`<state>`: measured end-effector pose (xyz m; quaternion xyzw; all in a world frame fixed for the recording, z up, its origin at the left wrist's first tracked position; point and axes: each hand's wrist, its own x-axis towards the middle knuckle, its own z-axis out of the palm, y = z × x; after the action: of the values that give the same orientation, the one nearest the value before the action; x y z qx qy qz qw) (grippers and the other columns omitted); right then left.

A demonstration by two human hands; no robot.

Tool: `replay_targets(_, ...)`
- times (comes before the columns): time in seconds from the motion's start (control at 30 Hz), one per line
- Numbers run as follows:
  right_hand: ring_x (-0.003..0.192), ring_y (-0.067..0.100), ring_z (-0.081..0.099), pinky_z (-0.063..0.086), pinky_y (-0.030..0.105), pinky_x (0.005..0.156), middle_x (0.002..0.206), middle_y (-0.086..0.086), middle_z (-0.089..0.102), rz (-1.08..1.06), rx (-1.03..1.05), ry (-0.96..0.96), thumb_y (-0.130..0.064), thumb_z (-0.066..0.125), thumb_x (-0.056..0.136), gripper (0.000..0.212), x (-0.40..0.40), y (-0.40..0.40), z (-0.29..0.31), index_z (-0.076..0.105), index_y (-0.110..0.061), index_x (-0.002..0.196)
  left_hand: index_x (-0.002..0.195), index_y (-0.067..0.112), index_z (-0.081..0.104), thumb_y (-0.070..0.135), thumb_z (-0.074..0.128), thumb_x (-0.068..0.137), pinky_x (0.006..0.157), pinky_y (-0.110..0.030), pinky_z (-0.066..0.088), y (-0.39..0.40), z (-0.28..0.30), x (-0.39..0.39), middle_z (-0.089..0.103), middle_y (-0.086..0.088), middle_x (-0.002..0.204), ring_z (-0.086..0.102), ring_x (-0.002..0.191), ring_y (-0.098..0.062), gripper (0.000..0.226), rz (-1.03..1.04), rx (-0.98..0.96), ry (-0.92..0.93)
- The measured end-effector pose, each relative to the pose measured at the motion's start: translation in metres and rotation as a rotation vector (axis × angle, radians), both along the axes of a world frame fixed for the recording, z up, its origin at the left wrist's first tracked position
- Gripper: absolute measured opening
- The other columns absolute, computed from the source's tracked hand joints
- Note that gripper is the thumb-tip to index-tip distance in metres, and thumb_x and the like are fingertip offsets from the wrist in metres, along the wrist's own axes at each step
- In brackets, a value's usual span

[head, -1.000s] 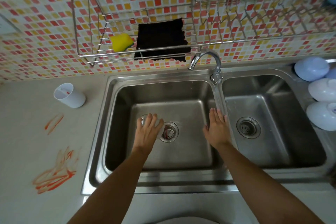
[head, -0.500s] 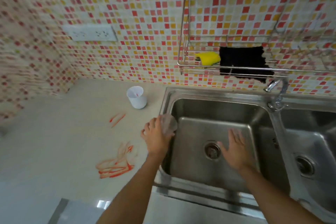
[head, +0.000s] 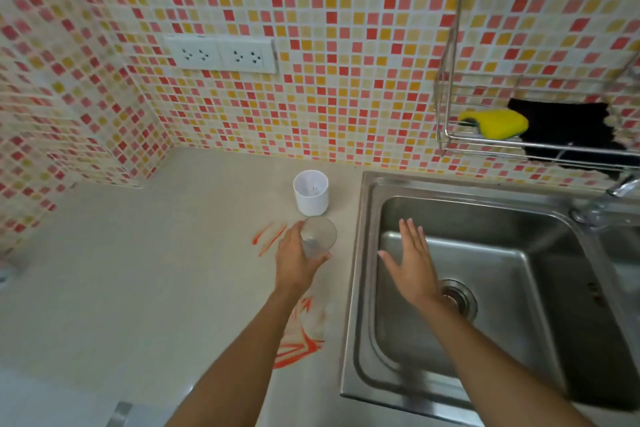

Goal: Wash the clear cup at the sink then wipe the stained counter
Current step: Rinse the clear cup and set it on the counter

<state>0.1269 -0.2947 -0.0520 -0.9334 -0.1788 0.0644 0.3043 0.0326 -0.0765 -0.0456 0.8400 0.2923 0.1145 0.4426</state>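
Clear cup (head: pixel 318 241): gripped in left hand (head: pixel 298 262), over the counter (head: pixel 138 270) just left of the sink; upright or slightly tilted, mouth toward the camera; contents not discernible, seemingly empty.
Left hand: fingers wrapped round the cup's lower wall.
Right hand (head: pixel 412 263): open, flat, fingers spread, palm down above the left basin; holding nothing.
White cup (head: pixel 310 192): upright on counter, just behind the clear cup; small reddish mark inside, otherwise empty.
Left basin (head: pixel 502 274): stainless steel, drain strainer (head: pixel 459 300) at the bottom, partly hidden by right wrist; no dishes inside.
Faucet (head: pixel 623 185): at right edge, only partly in view.
Stains: two orange streaks (head: pixel 268 237) left of the clear cup; larger orange scribble (head: pixel 298 345) beside the sink rim, partly under left forearm.
Wire rack (head: pixel 519 146): wall-mounted; holding yellow sponge (head: pixel 495 123) and black cloth (head: pixel 568 130) side by side, cloth draped over the front rail.
Sockets (head: pixel 220 54): white double plate on mosaic tile wall (head: pixel 346 45).
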Motion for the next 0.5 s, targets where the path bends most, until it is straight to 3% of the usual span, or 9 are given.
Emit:
replay_targets(0.13, 0.15, 0.017, -0.002, 0.011, 0.036, 0.119, 0.163, -0.002, 0.003, 0.002, -0.017, 0.02, -0.043, 0.055, 0.095, 0.078, -0.001, 0.018, -0.002, 0.012, -0.017, 0.155, 0.134, 0.013, 0.045, 0.032, 0.088, 0.066, 0.095, -0.027, 0.04, 0.01, 0.001, 0.002, 0.055, -0.001, 0.129, 0.05, 0.115, -0.015, 0.083, -0.051, -0.082, -0.022)
replay_targets(0.33, 0.15, 0.019, 0.003, 0.011, 0.034, 0.119, 0.162, 0.0, 0.011, 0.011, -0.031, 0.065, -0.041, 0.055, 0.095, 0.074, 0.009, 0.039, -0.005, 0.017, -0.016, 0.154, 0.127, 0.023, 0.041, 0.04, 0.089, 0.061, 0.087, -0.011, 0.037, 0.026, -0.002, -0.001, 0.052, 0.012, 0.12, 0.052, 0.119, -0.017, 0.084, -0.115, -0.157, 0.006)
replay_targets(0.37, 0.15, 0.019, 0.004, 0.012, 0.034, 0.118, 0.162, 0.001, 0.013, 0.008, -0.023, 0.07, -0.04, 0.056, 0.095, 0.074, 0.012, 0.045, -0.005, 0.018, -0.016, 0.154, 0.127, 0.023, 0.04, 0.051, 0.087, 0.057, 0.09, -0.012, 0.039, 0.029, -0.001, -0.003, 0.053, 0.012, 0.121, 0.051, 0.12, -0.017, 0.089, -0.137, -0.157, 0.004)
replay_targets(0.43, 0.15, 0.018, 0.006, 0.014, 0.034, 0.118, 0.161, 0.001, 0.019, 0.005, 0.002, 0.089, -0.041, 0.056, 0.095, 0.072, 0.019, 0.058, -0.004, 0.021, -0.016, 0.153, 0.14, 0.017, 0.034, 0.07, 0.075, 0.058, 0.106, -0.03, 0.039, 0.036, 0.004, -0.005, 0.046, 0.006, 0.139, 0.041, 0.132, -0.017, 0.106, -0.145, -0.108, 0.021)
replay_targets(0.5, 0.149, 0.018, 0.01, 0.019, 0.038, 0.117, 0.159, 0.002, 0.025, 0.006, 0.049, 0.111, -0.043, 0.058, 0.093, 0.072, 0.029, 0.073, 0.0, 0.026, -0.017, 0.152, 0.146, 0.02, 0.031, 0.07, 0.061, 0.074, 0.109, -0.04, 0.038, 0.046, 0.013, 0.0, 0.041, 0.003, 0.144, 0.038, 0.133, -0.014, 0.093, -0.062, -0.035, -0.03)
